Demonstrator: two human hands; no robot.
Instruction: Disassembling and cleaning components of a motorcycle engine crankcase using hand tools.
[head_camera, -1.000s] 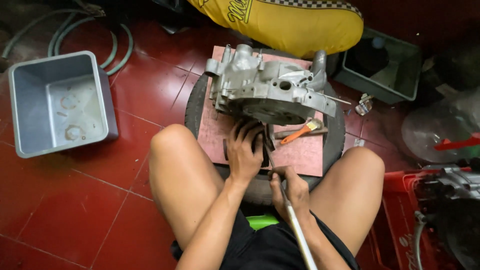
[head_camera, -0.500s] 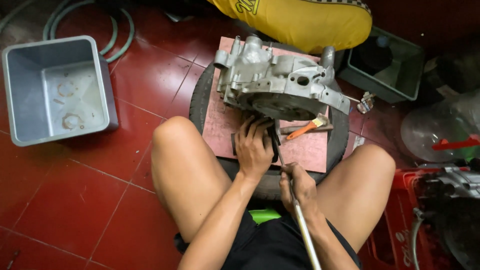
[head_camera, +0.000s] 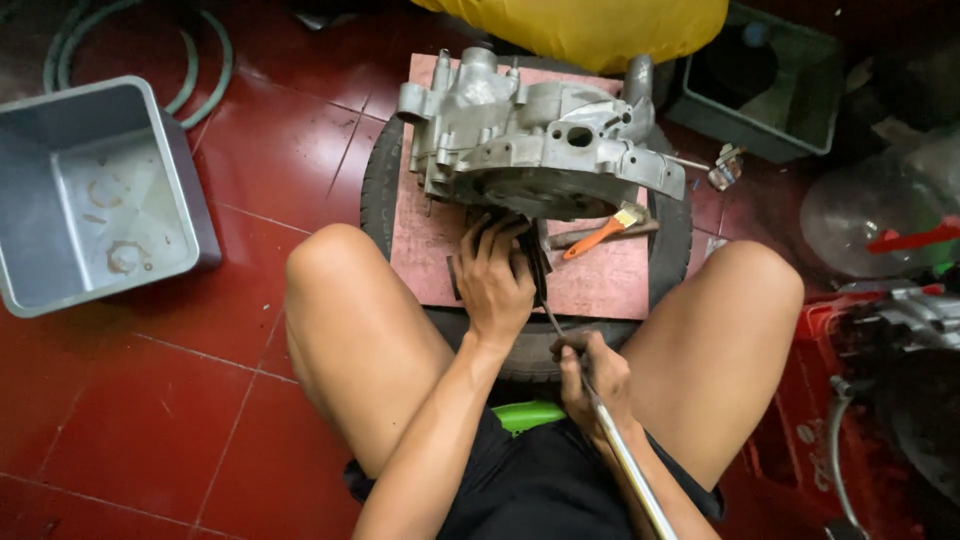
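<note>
Below, the left hand presses dark parts against the engine casing; the right hand, fingers clamped, should steady the long metal tool.

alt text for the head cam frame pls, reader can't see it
Seated on a red tiled floor, a person presses the left hand against the underside of a grey metal engine casing lying on a pink board over a tyre, while the right hand grips a long metal rod. An orange-handled brush lies beside it.
</note>
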